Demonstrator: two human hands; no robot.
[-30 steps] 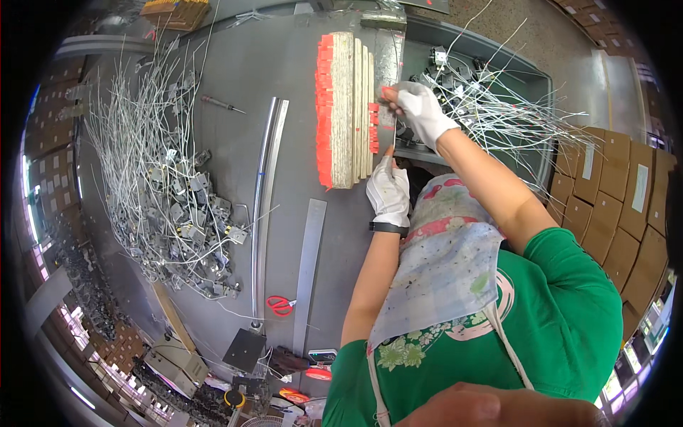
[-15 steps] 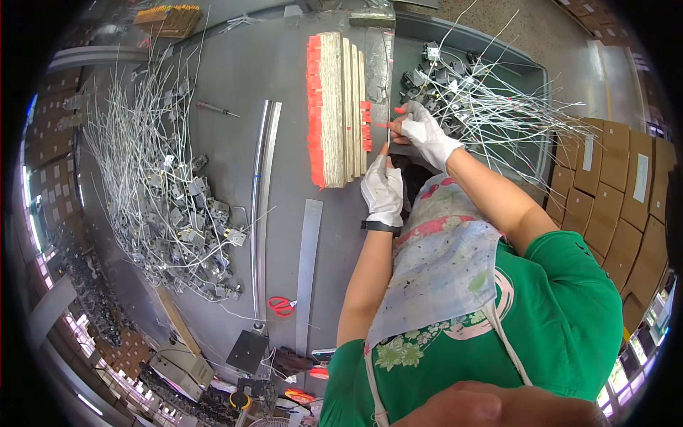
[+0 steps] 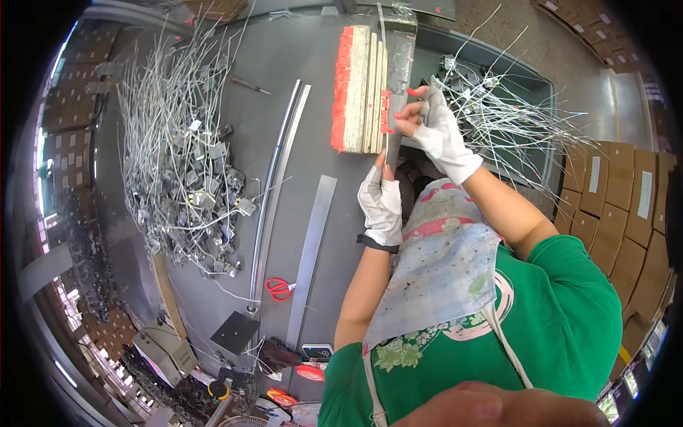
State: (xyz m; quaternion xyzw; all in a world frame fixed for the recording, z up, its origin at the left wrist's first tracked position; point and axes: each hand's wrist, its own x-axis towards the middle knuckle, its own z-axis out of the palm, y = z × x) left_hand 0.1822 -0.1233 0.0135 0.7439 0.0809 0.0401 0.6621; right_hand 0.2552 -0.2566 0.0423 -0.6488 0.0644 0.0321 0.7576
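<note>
My left hand point(image 3: 382, 205), in a white fingerless glove, has its fingers closed at the near end of a thin white strip point(image 3: 383, 28). That strip runs away along the right side of an off-white layered block point(image 3: 361, 92). Red material covers the block's left side, and small red tabs point(image 3: 385, 114) stick up at its right. My right hand point(image 3: 440, 132), gloved likewise, is just right of those tabs with bent fingers. Red bits show at two of its fingertips; whether it pinches anything else is hard to make out.
A tangle of white wires with grey connectors point(image 3: 188, 178) covers the table's left. Similar parts fill a grey-green bin point(image 3: 548, 107) at right. Between lie metal strips point(image 3: 311, 263), a screwdriver point(image 3: 250, 86) and red scissors point(image 3: 279, 289). Cardboard boxes point(image 3: 605, 185) are stacked at far right.
My right hand has shifted slightly right and up, its fingers drawn back from the block's edge. The view has turned, so the table things appear shifted. The thin strip's far end shows now.
</note>
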